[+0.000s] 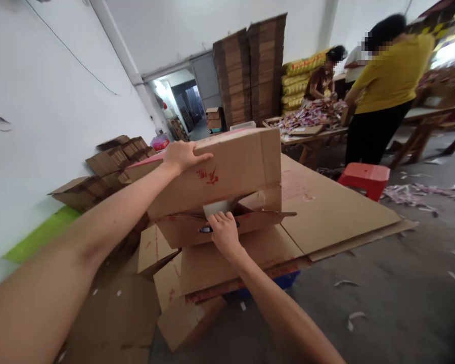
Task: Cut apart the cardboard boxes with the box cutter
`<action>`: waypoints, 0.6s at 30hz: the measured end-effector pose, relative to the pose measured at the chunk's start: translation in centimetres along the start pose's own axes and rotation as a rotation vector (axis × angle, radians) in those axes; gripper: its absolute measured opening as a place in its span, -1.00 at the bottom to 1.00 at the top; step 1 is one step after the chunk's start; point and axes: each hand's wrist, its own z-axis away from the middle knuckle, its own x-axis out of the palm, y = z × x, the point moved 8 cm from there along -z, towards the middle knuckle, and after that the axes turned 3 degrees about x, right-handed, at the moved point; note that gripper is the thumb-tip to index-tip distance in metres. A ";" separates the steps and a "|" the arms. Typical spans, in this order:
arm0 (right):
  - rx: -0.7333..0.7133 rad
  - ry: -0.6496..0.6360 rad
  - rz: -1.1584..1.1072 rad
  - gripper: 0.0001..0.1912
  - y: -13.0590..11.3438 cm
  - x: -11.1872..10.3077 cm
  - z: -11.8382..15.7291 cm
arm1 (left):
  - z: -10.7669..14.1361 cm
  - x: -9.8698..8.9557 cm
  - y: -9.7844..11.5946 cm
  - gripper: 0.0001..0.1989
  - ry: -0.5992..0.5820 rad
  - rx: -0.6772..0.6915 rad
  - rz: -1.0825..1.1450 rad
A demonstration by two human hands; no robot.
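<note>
A brown cardboard box (pixel 246 164) with red printed characters lies on its side in front of me, its opening toward me. My left hand (pixel 180 156) grips its upper edge, thumb stretched along the front face. Lower down, my right hand (pixel 224 232) is closed around a slim black pen-shaped tool (pixel 205 229), whose exact kind I cannot make out. Its fingertips reach over the edge of the box's lower flap (pixel 258 222). Something pale shows inside the opening behind these fingers. Flat cardboard sheets (pixel 242 253) lie under the box.
A larger cardboard sheet (pixel 333 207) spreads to the right, near a red stool (pixel 366 177). Folded cartons (pixel 109 164) are piled at the left wall. Tall carton stacks (pixel 267 65) stand behind. A person in a yellow shirt (pixel 396 73) and others work at tables. Scraps litter the floor.
</note>
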 end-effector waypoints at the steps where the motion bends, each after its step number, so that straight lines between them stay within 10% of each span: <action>1: -0.032 0.025 -0.001 -0.76 0.5 -0.8 0.8 | -1.9 -0.4 0.1 -0.07 0.005 -0.002 -0.023; 8: -0.101 0.105 -0.019 -0.75 4.3 -3.7 12.2 | -7.3 -3.4 1.2 -0.10 0.003 0.016 -0.045; 13: 0.088 0.006 0.016 -0.69 5.5 0.3 23.2 | -0.7 -3.6 3.5 -0.10 -0.131 0.064 0.026; 18: 0.225 -0.070 -0.076 -0.59 3.9 1.2 28.1 | 7.5 -8.1 7.9 -0.24 -0.167 0.184 -0.034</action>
